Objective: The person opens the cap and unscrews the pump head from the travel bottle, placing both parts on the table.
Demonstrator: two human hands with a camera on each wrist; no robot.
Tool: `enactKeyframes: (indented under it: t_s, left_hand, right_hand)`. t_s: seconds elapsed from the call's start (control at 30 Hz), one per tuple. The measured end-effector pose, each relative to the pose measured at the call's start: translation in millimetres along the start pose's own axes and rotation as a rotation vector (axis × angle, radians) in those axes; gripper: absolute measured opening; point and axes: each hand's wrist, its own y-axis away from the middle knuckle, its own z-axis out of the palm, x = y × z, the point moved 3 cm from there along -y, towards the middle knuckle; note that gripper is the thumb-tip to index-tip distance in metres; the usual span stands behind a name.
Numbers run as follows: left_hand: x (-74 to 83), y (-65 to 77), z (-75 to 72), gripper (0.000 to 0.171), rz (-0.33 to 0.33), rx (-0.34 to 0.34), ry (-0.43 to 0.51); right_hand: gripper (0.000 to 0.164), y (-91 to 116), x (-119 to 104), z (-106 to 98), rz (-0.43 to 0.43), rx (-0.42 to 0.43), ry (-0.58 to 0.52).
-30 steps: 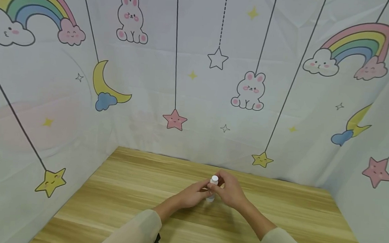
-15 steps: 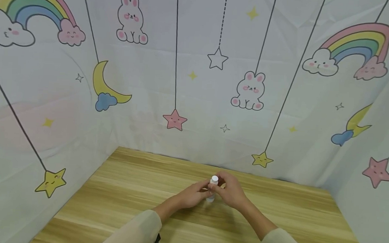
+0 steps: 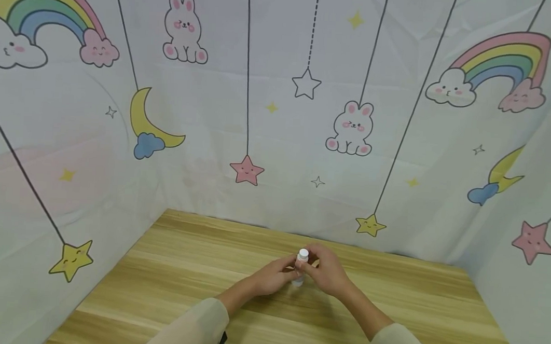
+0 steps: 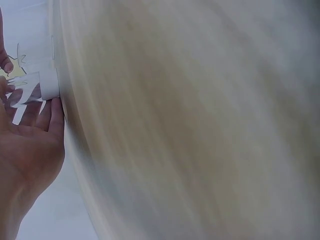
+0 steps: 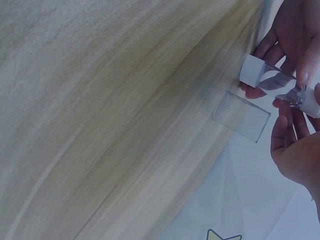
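Near the back of the wooden table stands a small upright bottle (image 3: 303, 255) with a white cap. In the right wrist view the bottle (image 5: 274, 82) shows a clear middle and a white lower end. My left hand (image 3: 270, 278) holds it low from the left, the thumb in front; its fingers (image 4: 44, 116) reach the white lower end in the left wrist view. My right hand (image 3: 328, 271) pinches it just below the cap with thumb and forefinger. The hands hide much of the bottle's middle.
A clear, thin-edged piece (image 5: 242, 116), like a see-through cylinder, appears beside the bottle in the right wrist view. The wooden table (image 3: 196, 261) is enclosed by a white printed cloth (image 3: 213, 111) behind and at both sides.
The head view has shifted very slightly. Both hands and the bottle keep nearly the same position and hold.
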Motion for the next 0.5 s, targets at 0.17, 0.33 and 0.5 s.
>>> enactKeyframes:
  t_s: [0.17,0.33,0.5]
  left_hand:
    - [-1.4,0.2,-0.2,0.054,0.000,0.003,0.004]
    - [-2.2,0.0,0.0,0.054,0.001,0.002,0.003]
    - [-3.8,-0.6,0.1,0.056,0.001,-0.003,0.001]
  right_hand:
    - [0.007,-1.0,0.7,0.4,-0.012,-0.024,-0.006]
    - [0.009,-1.2,2.4,0.5,-0.015,-0.037,-0.007]
    - [0.011,-1.1,2.1,0.0,-0.027,-0.049,-0.017]
